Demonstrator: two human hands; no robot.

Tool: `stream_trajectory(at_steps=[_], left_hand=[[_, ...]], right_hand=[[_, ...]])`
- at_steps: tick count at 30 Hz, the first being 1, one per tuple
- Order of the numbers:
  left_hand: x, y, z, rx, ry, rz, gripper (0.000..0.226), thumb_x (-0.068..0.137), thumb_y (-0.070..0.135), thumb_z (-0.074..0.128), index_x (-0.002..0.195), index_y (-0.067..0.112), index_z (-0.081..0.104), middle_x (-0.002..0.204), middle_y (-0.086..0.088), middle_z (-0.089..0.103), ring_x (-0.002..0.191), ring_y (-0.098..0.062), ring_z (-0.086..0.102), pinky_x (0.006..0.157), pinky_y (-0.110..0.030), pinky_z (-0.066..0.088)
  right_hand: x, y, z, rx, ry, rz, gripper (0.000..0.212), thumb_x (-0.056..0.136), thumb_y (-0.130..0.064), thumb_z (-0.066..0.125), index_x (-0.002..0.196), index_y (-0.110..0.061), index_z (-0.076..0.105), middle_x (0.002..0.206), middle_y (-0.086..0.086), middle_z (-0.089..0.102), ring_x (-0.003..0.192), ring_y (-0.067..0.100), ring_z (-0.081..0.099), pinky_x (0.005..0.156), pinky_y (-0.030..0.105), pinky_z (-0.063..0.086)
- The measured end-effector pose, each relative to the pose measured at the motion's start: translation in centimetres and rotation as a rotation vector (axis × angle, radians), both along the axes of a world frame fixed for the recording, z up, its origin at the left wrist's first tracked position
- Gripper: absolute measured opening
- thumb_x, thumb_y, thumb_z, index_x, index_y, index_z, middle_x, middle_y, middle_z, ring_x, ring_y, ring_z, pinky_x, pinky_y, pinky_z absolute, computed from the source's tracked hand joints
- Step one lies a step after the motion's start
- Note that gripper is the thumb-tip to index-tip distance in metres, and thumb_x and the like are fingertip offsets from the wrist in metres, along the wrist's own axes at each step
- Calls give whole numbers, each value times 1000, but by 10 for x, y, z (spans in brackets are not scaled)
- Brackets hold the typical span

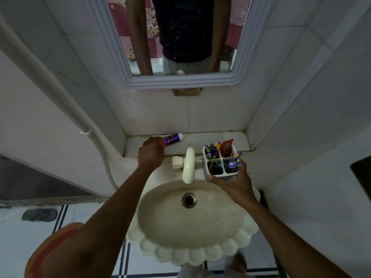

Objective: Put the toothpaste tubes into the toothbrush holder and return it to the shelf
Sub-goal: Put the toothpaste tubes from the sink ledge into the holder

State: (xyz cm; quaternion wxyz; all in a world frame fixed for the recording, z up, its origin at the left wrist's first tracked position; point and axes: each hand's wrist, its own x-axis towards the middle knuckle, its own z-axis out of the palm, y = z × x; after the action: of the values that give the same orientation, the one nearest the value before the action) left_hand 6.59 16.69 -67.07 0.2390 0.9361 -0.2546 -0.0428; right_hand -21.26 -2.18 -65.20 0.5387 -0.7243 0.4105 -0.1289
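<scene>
Picking up the second tube beside the tap

My left hand [152, 151] grips the toothpaste [174, 138] on the shelf [232, 140], left of the tap [188, 167]; my right hand [234, 181] grasps the holder [220, 163] close, ready to receive it.

Two toothpaste tubes are showing: a purple tube [173, 138] lying at the shelf's [230, 138] back edge, left of centre, and a red tube [227, 146] standing in one white 4-compartment holder [215, 178]. Toothbrushes are sticking out too, approx several, count unclear. Two hands are working: left hand [151, 152], right hand [234, 182].
</scene>
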Motion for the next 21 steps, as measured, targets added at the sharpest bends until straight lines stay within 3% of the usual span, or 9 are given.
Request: stream_trajectory(at_steps=[3,5,9,12,14,16,19,21], left_hand=[[20,-7,-11,208,-15,-51,55,104,35,62,154,17,52,147,-16,61,129,-40,57,102,-54,47],[28,-13,-15,349,-22,-73,62,104,41,61,159,18,45,155,-15,53,139,-39,48,111,-54,40],[31,-22,-15,462,-26,-69,51,98,47,67,137,15,61,140,-16,54,135,-38,46,111,-52,39],[24,-19,-10,294,-10,-59,33,95,42,71,118,18,69,116,-9,67,115,-34,62,97,-46,51],[14,-15,2,143,60,-36,22,98,40,69,107,21,72,96,-4,73,92,-29,71,79,-39,57],[2,-10,18,46,32,-22,23,102,41,65,100,21,76,84,-2,74,78,-26,71,64,-33,51],[-21,-1,54,-176,-51,-8,20,104,41,66,100,30,82,76,8,75,58,-9,60,56,-26,39],[-37,4,81,-310,-127,-36,15,103,34,69,103,29,84,77,8,76,55,-7,60,54,-23,40]], right_hand=[[1,1,-3,5,-4,-9,107,60,-44,110,145,-41,45,125,-27,67,102,-26,63,90,21,54],[1,1,-6,6,-4,-15,108,60,-43,110,147,-39,45,126,-27,67,103,-27,63,91,22,55],[3,2,-6,5,-15,-26,107,61,-37,111,146,-37,46,126,-27,68,103,-26,65,90,19,54],[3,3,-6,-5,-17,-19,105,63,-33,110,145,-36,45,126,-26,67,101,-27,64,82,7,54],[2,2,-6,-4,-16,-16,105,63,-33,110,146,-36,45,126,-26,67,100,-28,64,78,3,52],[1,3,-4,3,-14,-6,107,62,-39,109,146,-38,43,126,-28,65,102,-24,64,81,6,52],[0,5,-4,3,-11,-4,113,61,-48,109,150,-35,41,126,-29,63,110,-13,63,91,19,53],[0,7,-6,5,-18,-1,117,62,-49,108,154,-30,38,126,-30,62,113,-13,60,89,16,51]])
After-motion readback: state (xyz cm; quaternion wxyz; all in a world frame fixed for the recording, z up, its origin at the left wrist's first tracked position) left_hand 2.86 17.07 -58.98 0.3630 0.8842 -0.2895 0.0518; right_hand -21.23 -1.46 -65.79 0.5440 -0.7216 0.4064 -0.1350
